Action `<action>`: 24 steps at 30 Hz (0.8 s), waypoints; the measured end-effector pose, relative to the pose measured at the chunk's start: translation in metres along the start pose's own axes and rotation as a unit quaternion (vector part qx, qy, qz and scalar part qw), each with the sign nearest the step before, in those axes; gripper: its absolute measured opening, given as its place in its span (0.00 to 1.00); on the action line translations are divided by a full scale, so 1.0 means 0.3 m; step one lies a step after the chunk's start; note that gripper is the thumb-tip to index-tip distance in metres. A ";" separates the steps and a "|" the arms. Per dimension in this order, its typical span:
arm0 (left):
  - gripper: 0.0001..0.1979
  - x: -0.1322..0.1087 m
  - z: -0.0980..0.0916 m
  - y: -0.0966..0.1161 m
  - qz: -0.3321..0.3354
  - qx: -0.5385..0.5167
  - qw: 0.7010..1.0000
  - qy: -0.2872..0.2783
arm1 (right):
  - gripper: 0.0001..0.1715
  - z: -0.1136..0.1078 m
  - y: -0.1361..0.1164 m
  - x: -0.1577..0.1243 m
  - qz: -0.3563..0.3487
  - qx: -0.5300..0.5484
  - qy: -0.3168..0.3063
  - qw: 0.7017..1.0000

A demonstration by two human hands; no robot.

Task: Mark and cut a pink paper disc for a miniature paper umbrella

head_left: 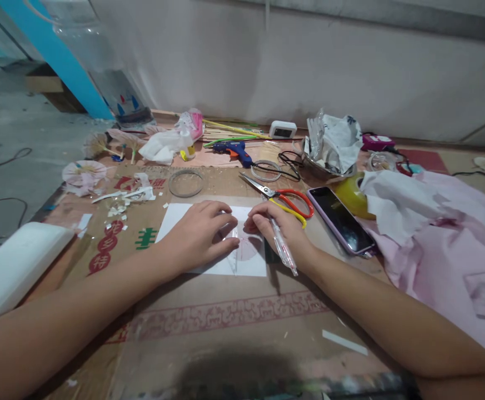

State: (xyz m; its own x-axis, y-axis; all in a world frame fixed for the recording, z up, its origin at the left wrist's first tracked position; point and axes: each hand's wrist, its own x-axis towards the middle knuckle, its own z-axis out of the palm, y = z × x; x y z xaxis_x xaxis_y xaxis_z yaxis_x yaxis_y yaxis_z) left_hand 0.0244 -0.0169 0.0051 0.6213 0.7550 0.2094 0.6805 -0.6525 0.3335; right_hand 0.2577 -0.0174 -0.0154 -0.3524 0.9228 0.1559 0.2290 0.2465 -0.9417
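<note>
A sheet of white paper (175, 218) lies on the cardboard, with a faint reddish circle (248, 250) and lines drawn on it. My left hand (200, 233) rests on the paper, thumb and fingertips curved against a clear plastic ruler (235, 261) along the circle's left side. The ruler's full shape is hard to make out. In my right hand (281, 230) is a clear pen (284, 250), gripped between thumb and fingers, its tip hidden by the hand. Just beyond that hand lie scissors (286, 200) with red and yellow handles, blades apart.
A phone (342, 219) lies right of the scissors, beside yellow tape (354, 194) and pink cloth (438, 222). Behind are a blue glue gun (236, 151), thin sticks (229, 133) and a filled metal bowl (329, 166). White foam (21, 266) sits at left; paper scraps (119, 208) lie nearby.
</note>
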 end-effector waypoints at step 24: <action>0.17 0.004 0.007 -0.021 0.005 -0.019 1.000 -0.021 | 0.08 -0.015 -0.027 0.004 -0.006 -0.042 -0.007 0.999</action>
State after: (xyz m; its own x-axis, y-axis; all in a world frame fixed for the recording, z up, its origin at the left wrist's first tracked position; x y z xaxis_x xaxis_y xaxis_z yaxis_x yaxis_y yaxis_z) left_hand 0.0218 -0.0121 0.0014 0.6443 0.7446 0.1748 0.6595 -0.6566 0.3659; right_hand 0.2596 -0.0169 -0.0061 -0.3691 0.9151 0.1625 0.2994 0.2826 -0.9113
